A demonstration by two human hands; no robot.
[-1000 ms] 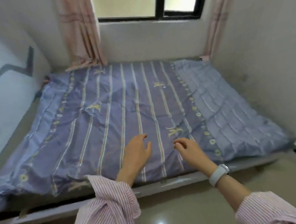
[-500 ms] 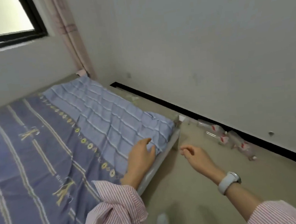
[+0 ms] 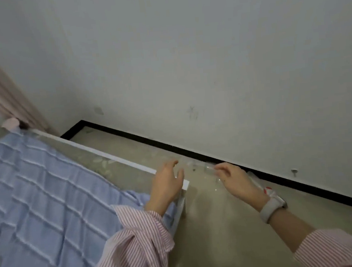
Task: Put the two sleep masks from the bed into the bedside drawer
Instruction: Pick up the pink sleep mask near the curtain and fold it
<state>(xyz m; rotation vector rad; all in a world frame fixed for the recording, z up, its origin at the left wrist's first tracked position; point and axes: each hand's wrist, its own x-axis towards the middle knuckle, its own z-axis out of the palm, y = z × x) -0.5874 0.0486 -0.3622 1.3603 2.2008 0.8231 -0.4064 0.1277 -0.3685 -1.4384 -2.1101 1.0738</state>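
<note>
The bed (image 3: 33, 203) with its blue quilted cover fills the lower left; its white frame corner (image 3: 184, 184) juts out in the middle. No sleep mask and no bedside drawer are in view. My left hand (image 3: 167, 185) hovers over the bed's corner, empty, with fingers spread. My right hand (image 3: 233, 177) is held over the floor to the right of the corner, empty, fingers loosely curled and apart. A white band sits on that wrist.
A grey wall with a black skirting board (image 3: 194, 151) runs diagonally close on the right. Clear plastic bottles (image 3: 268, 191) lie on the beige floor by the skirting, partly behind my right hand. A pink curtain (image 3: 1, 90) hangs at the upper left.
The view has swung from the whole bed to the right, onto the bed's corner, the floor and the wall. Both hands stayed empty and raised in front of me.
</note>
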